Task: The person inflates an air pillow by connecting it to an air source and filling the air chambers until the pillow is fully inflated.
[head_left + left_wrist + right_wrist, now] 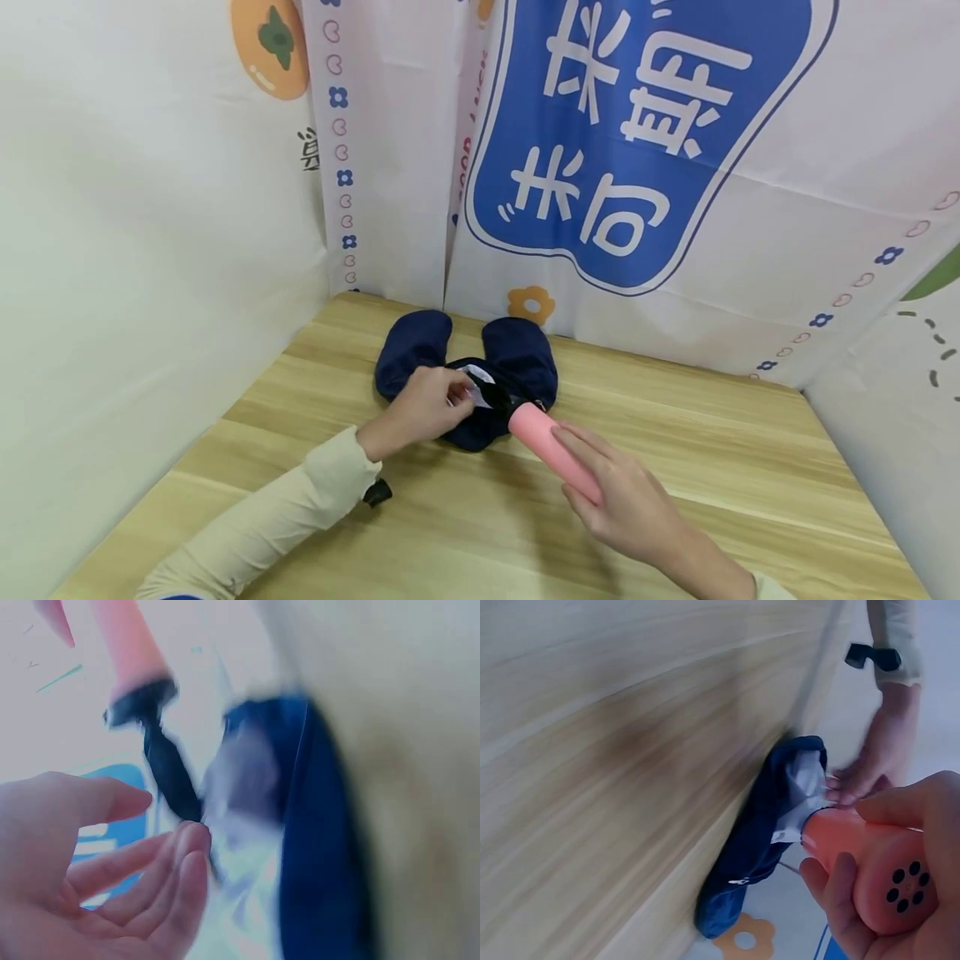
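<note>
A navy U-shaped neck pillow lies at the back of the wooden table, its opening showing a white inside. My right hand grips a pink cylinder with several black holes in its end face. From the cylinder's black collar a dark tapered piece slants down to the pillow's opening. My left hand is by that opening. In the left wrist view its fingers are loosely bent, thumb apart, fingertips beside the dark piece; whether they touch it I cannot tell.
The wooden table is closed in by white printed cloth at the back and sides. A black camera mount sits at my left wrist. The pillow lies near the back cloth.
</note>
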Available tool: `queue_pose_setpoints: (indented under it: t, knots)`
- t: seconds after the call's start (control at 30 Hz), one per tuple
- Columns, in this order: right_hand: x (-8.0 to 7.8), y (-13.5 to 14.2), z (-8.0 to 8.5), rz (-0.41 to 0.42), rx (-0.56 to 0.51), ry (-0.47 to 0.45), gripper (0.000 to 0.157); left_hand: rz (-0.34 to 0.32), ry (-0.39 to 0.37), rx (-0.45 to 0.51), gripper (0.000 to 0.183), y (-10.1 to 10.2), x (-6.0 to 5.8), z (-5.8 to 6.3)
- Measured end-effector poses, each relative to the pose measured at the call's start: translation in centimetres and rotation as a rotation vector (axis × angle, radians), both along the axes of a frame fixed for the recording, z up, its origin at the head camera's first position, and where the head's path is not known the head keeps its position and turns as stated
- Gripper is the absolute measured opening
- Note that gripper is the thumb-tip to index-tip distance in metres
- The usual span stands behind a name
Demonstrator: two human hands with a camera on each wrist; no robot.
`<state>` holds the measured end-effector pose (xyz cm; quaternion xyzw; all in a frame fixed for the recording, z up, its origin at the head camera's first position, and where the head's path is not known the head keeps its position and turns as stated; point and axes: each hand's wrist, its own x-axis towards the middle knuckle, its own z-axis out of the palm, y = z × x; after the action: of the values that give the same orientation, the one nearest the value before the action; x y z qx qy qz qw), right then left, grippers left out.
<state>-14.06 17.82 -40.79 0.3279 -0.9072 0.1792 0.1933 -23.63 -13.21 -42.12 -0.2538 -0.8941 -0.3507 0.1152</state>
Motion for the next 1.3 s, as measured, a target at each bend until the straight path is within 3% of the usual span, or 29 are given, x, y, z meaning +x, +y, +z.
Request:
queue_pose_setpoints:
  t: [0.1, 0.17, 0.3, 0.4, 0.5, 0.6, 0.7, 0.9, 1.07, 1.3]
  knots:
    - [0.3, 0.0, 0.5, -0.019, -0.026, -0.030, 0.070, -0.078, -0.231, 0.133, 0.023, 0.9, 0.5, -1.1]
    - [0.5, -0.2, 0.7, -0.023, -0.048, -0.056, 0.069, -0.119, -0.418, 0.279, 0.028, 1.5, 0.7, -1.8]
    - [0.8, -0.6, 0.5, -0.025, -0.094, -0.074, 0.068, -0.170, -0.745, 0.723, 0.023, 2.9, 1.1, -2.9]
    - [0.9, -0.9, 0.1, -0.047, -0.131, -0.084, 0.068, -0.168, -0.859, 1.010, 0.037, 4.2, 1.2, -3.0]
    - [0.7, -1.5, -0.4, -0.064, -0.161, -0.108, 0.070, -0.118, -0.871, 1.184, 0.053, 5.4, 1.0, -3.0]
    - [0.1, -2.3, -0.6, -0.079, -0.177, -0.147, 0.073, -0.074, -0.822, 1.278, 0.046, 6.3, 0.5, -3.1]
    - [-0.6, -3.0, -0.7, -0.107, -0.164, -0.210, 0.078, -0.048, -0.772, 1.309, 0.044, 6.9, 0.1, -3.3]
    - [-1.8, -4.1, -0.6, -0.124, -0.118, -0.324, 0.087, 0.008, -0.751, 1.269, 0.041, 7.8, -0.6, -3.5]
    - [-0.4, -3.6, -0.2, -0.097, -0.058, -0.331, 0.090, 0.061, -0.748, 1.242, 0.035, 7.7, -0.9, -3.3]
    - [3.4, -0.5, 2.5, -0.064, -0.009, -0.359, 0.091, 0.046, -0.791, 1.286, 0.039, 6.4, -1.3, -1.9]
